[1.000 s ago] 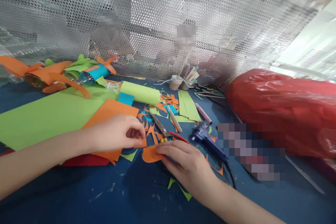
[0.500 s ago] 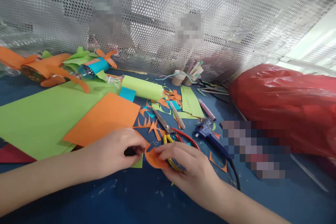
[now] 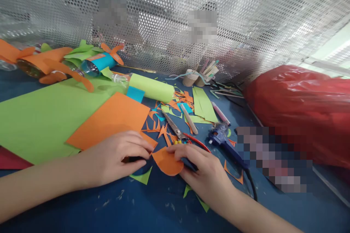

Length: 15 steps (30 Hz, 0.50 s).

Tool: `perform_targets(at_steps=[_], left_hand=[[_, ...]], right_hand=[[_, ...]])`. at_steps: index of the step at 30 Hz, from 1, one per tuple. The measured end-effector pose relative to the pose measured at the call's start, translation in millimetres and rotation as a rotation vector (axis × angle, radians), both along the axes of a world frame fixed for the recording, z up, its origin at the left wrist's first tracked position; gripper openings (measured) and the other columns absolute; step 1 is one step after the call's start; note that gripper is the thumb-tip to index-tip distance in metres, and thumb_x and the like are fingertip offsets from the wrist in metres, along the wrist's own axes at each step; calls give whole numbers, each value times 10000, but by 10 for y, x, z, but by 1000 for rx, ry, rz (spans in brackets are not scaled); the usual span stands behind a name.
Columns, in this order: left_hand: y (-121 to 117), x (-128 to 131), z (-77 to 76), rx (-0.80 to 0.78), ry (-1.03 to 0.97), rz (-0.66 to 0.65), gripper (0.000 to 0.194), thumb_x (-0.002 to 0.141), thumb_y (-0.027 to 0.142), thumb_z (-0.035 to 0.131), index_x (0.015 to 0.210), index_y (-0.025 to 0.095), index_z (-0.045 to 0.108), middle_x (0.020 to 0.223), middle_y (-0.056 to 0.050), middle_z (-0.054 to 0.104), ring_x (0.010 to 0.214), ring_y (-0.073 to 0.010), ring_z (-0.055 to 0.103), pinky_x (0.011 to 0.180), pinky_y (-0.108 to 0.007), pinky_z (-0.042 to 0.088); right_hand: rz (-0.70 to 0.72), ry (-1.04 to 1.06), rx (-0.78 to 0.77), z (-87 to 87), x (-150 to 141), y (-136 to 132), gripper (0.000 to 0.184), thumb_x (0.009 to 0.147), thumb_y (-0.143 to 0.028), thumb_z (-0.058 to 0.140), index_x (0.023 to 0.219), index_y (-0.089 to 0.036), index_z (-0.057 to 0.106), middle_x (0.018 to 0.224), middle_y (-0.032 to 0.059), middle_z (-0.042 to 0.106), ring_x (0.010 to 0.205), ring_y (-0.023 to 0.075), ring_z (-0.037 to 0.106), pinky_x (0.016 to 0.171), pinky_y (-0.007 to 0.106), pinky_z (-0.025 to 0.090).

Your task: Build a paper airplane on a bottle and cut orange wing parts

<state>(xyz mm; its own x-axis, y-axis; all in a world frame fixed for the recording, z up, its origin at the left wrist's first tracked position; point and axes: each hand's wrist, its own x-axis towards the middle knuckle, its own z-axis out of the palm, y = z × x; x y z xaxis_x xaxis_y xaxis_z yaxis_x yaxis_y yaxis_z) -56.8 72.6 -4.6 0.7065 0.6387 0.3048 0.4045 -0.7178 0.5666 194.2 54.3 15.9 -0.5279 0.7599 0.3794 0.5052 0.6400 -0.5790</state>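
My right hand (image 3: 203,167) pinches a rounded orange paper piece (image 3: 167,163) between thumb and fingers, its flat face turned up and its pointed end to the left. My left hand (image 3: 120,158) is curled with the fingertips and thumb close together at another orange paper piece (image 3: 149,141), beside that pointed end; the palm side is hidden. Just beyond my right hand lie scissors (image 3: 175,128) with red and yellow handles, partly covered by the fingers. To the right rests a blue glue gun (image 3: 222,138) with a black cord.
Orange (image 3: 109,120) and green sheets (image 3: 49,116) lie at left. Paper-wrapped bottles, a green one (image 3: 151,87) and a blue one (image 3: 101,66), lie behind. Paper scraps (image 3: 161,129) cover the middle. Cups of sticks (image 3: 190,78) stand by the mesh wall (image 3: 164,18); a red bag (image 3: 298,109) sits at right.
The rounded orange piece has turned to show more of its face. My right hand has shifted slightly right, uncovering green scraps below. The left thumb and fingertips have moved a little apart.
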Motion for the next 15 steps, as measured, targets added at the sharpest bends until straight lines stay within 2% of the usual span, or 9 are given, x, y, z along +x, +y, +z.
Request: perform_targets(at_steps=[4,7,10,12,15], left_hand=[[8,-12,3,-29,-9,-7,183,911,228,583,1032,211,720,1058,-49,747,1021,-201,658,913,-291,509],[-22,-35,3,-19,21,-6,231,937,233,552,1112,214,702,1151,-47,722,1077,-188,643,968,-279,486],[-53,-55,6,41,68,-20,281,971,205,483,1172,214,679,1275,-50,671,1151,-191,614,1033,-295,447],[-63,-53,16,100,84,-64,319,982,173,440,1220,208,649,1287,-61,666,1164,-205,605,1043,-323,443],[-65,-22,49,176,95,-112,339,990,164,408,1249,180,627,1219,-93,698,1109,-237,616,994,-364,482]], right_hand=[[-1,-10,-6,37,17,12,228,755,-5,501,783,-229,532,937,42,755,848,153,727,737,228,572],[41,-16,52,60,23,18,261,835,-21,494,930,-223,629,927,39,762,824,143,730,733,223,580],[122,2,77,61,23,29,296,890,-44,507,1046,-226,681,978,53,764,885,148,732,790,229,589],[141,16,74,46,22,37,302,878,-39,518,1019,-225,709,1010,65,760,924,160,729,819,240,592],[88,0,70,12,19,45,300,852,-48,533,963,-227,746,1050,82,745,938,182,727,833,275,597]])
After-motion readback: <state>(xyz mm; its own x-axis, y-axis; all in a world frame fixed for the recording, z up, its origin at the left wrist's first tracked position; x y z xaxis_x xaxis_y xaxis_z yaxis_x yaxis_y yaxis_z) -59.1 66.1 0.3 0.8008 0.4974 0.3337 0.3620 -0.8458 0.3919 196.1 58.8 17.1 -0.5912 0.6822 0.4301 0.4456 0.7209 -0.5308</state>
